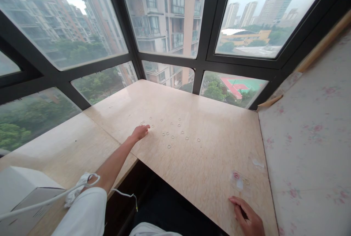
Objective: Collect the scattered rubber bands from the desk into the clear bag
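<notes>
Several small thin rings (169,146) lie scattered over the middle of the marbled tabletop (208,170). My left hand (140,133) reaches in to the left edge of this scatter, its fingertips drawn together and pointing down close to a ring (153,126). Whether a ring is between them is too small to make out. At the lower right, my right hand (248,217) rests on the tabletop, fingers loosely bent with a gap between them and nothing held. Just beyond it sits a small clear plastic case (239,182) with red and yellowish ring shapes and a white label.
A clear piece of plastic (257,163) lies near the flower-patterned wall (309,137) on the right. Dark-framed windows (201,60) border the far side. At the lower left stand a white box (24,181) and a white cable (55,196) by my left arm.
</notes>
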